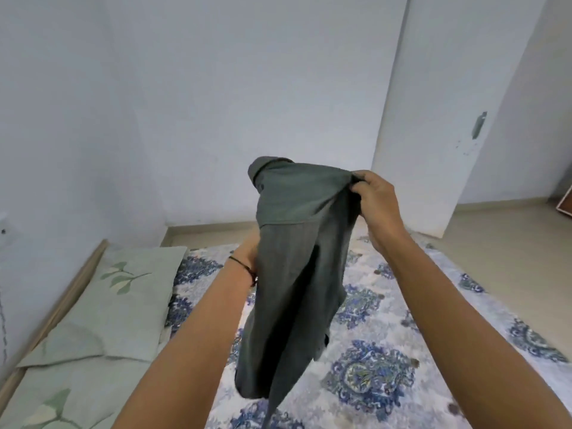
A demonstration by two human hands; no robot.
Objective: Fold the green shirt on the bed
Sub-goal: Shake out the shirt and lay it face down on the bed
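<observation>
The green shirt [294, 261] hangs in the air above the bed [380, 345], its collar at the top and its lower part dangling close to the blue-patterned sheet. My right hand [376, 199] pinches the shirt's upper right corner near the shoulder. My left hand [249, 247] is mostly hidden behind the left side of the cloth, only the wrist with a dark band showing; it seems to hold the shirt from behind.
A pale green pillow [123, 301] with a leaf print lies at the bed's left side against the wall. A wooden bed edge [62, 301] runs along the left. Beige floor [510, 243] and a white door [439, 119] lie to the right.
</observation>
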